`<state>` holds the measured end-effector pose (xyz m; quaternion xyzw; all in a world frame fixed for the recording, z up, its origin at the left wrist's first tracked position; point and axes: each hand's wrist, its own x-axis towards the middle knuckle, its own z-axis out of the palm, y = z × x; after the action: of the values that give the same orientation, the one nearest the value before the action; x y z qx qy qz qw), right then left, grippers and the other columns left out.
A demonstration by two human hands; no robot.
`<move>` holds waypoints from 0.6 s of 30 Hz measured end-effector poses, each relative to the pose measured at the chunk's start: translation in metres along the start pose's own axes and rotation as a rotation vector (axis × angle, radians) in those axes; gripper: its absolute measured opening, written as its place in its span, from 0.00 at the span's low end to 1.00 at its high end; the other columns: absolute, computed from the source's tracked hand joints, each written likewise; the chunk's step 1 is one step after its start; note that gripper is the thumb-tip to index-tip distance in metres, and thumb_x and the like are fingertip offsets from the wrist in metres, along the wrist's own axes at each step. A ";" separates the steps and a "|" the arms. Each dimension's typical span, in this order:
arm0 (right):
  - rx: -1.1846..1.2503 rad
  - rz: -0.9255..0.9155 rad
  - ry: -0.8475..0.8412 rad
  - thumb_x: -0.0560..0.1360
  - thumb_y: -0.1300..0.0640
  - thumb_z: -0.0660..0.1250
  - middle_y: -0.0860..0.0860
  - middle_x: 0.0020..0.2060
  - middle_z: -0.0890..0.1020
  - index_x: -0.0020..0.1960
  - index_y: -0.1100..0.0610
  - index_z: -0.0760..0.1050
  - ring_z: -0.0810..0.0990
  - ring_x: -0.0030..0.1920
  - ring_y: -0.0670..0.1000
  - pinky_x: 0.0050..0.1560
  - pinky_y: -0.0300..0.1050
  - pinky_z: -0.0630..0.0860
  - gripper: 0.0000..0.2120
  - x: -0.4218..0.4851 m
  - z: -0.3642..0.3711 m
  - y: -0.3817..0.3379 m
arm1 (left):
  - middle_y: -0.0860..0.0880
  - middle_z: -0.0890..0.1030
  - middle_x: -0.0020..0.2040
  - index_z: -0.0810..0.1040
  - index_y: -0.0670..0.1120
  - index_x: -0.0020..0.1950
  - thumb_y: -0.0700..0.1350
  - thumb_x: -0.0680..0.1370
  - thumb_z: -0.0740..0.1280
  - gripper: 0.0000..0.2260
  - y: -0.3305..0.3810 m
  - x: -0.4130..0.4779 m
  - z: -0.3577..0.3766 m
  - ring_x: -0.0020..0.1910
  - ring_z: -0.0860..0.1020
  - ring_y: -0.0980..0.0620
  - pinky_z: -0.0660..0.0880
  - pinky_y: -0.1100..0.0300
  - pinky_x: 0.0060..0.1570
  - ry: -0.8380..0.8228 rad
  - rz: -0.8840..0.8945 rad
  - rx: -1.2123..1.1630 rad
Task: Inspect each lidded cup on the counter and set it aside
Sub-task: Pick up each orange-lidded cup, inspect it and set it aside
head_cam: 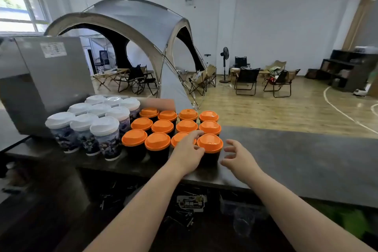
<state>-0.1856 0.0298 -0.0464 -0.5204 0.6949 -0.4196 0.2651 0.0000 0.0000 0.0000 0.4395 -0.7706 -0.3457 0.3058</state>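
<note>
— While both hands reach in, what does the worktop (286, 149) carry?
— Orange cups (163, 126) in three rows mid-worktop, with white cups (104, 126) packed against their left. A grey box (47, 71) stands behind the white ones, at the left end.
— And the hands?
— The left hand (189, 152) lies against the left side of the front-right cup (210, 143), fingers curved round its top. Whether they grip it, I cannot tell. The right hand (239, 157) hovers just beside that cup's right, fingers spread and released, holding nothing.
— Room to move?
— Right of that cup the worktop's dark top runs on to the picture's edge. Its near edge lies just this side of the hands, and its far edge meets a wood floor (266, 112).
— Beyond?
— A tent (133, 18), folding chairs (245, 80), a fan (224, 55) and a dark shelf (347, 67), with white walls (276, 16) behind.
</note>
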 end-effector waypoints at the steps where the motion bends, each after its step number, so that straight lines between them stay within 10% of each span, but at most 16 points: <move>1: -0.011 0.028 -0.009 0.73 0.65 0.73 0.53 0.64 0.77 0.76 0.53 0.63 0.79 0.54 0.51 0.55 0.46 0.78 0.36 0.009 0.001 0.003 | 0.49 0.72 0.73 0.66 0.51 0.77 0.38 0.80 0.64 0.25 -0.003 0.008 0.006 0.63 0.76 0.51 0.73 0.58 0.62 -0.019 -0.027 0.018; 5: 0.007 0.070 -0.116 0.71 0.65 0.76 0.52 0.69 0.75 0.78 0.53 0.60 0.80 0.52 0.48 0.43 0.40 0.79 0.41 0.042 0.005 0.022 | 0.54 0.74 0.66 0.63 0.55 0.77 0.37 0.80 0.63 0.28 -0.019 0.027 0.024 0.60 0.77 0.53 0.74 0.56 0.62 -0.049 -0.105 0.006; 18: 0.335 -0.137 -0.102 0.68 0.54 0.80 0.40 0.60 0.79 0.66 0.42 0.72 0.80 0.59 0.44 0.58 0.45 0.79 0.30 0.053 -0.023 0.047 | 0.63 0.74 0.61 0.76 0.58 0.65 0.49 0.76 0.74 0.19 -0.016 0.057 0.051 0.56 0.74 0.67 0.73 0.72 0.50 0.154 0.038 -0.127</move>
<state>-0.2444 -0.0082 -0.0716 -0.5357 0.5639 -0.5194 0.3538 -0.0559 -0.0432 -0.0326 0.4300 -0.7296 -0.3532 0.3975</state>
